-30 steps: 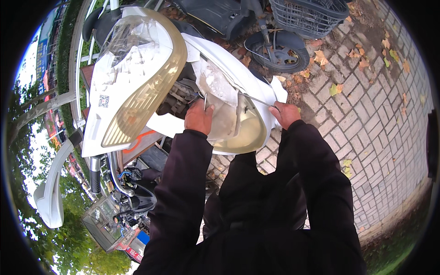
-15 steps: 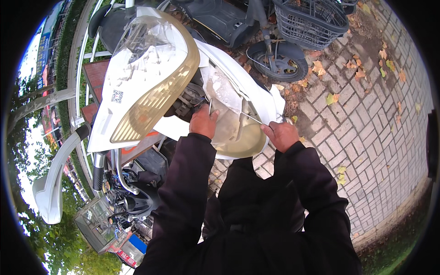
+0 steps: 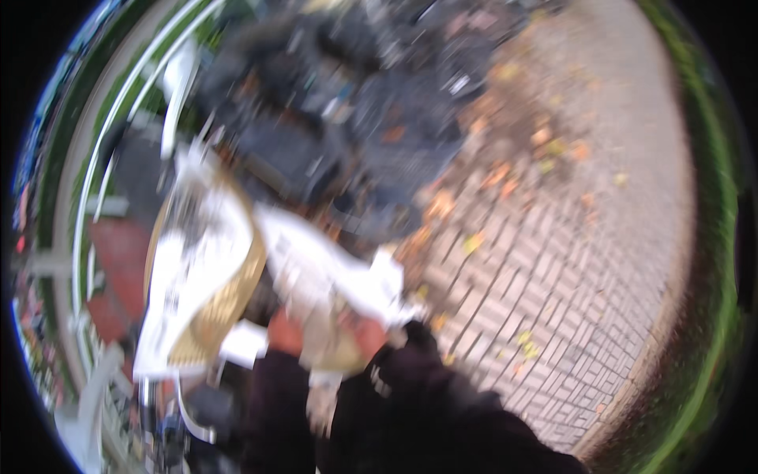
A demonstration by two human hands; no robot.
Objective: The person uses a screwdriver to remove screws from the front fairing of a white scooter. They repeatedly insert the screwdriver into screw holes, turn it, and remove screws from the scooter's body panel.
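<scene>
Strong motion blur smears the whole view. The white front cover [image 3: 181,296] of an electric scooter, edged with a yellowed lamp lens [image 3: 223,304], stands at the left. Beside it a white lower body panel [image 3: 335,253] slants down to the right, with a dull, yellowish lens part [image 3: 341,357] at its near end. My left hand [image 3: 286,332] is by the gap between cover and panel. At the panel's near right end is my right hand [image 3: 369,338]. The fingers of both hands are smeared, and anything held in them cannot be made out.
Dark parked vehicles [image 3: 316,134], badly blurred, crowd the far side. Brick paving [image 3: 545,316] with fallen leaves [image 3: 497,178] lies to the right, bordered by a grass strip [image 3: 695,340]. White railings [image 3: 83,213] run along the left.
The head view has swung, so scooter and hands appear lower and further left, now blurred. Both hands stay at the panel. The thin metal piece seen earlier at my right hand is no longer discernible.
</scene>
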